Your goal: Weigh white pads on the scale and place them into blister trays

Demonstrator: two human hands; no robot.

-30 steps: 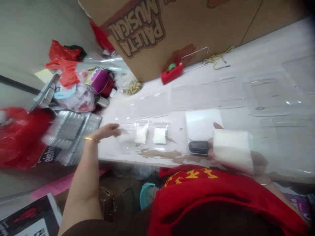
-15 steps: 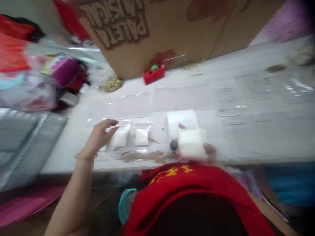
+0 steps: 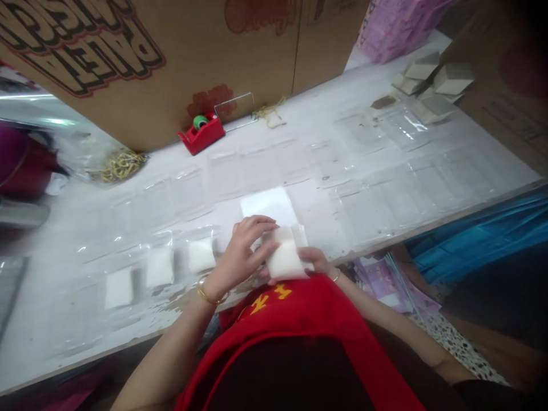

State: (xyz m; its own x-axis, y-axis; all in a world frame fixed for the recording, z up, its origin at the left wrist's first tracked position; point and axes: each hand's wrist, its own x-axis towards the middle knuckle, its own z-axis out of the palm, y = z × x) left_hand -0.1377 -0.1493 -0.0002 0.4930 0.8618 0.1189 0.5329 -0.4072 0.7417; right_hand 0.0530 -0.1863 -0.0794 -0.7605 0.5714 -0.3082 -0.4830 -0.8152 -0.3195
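Note:
A stack of soft white squares [image 3: 284, 260] is held close to the red apron. My right hand [image 3: 314, 260] grips it from the right side, its fingers partly hidden under the stack. My left hand [image 3: 250, 242] has its thumb and fingertips on the stack's upper left part, closed on it. Just beyond the hands lies a flat white slab [image 3: 269, 204] on the table. To the left, white squares [image 3: 201, 254] lie on clear plastic sleeves in a row; another white piece [image 3: 160, 266] is beside them.
Rows of clear plastic sleeves [image 3: 363, 214] cover much of the white table [image 3: 317, 128]. A red tape dispenser [image 3: 203, 136] stands before a large cardboard box [image 3: 257, 51]. Yellow ties [image 3: 122, 165] lie at the left, and white blocks [image 3: 452, 79] at the far right.
My left hand has come right from the plastic sleeves to the white stack. My right hand still holds the stack near the apron. The view has swung to the right.

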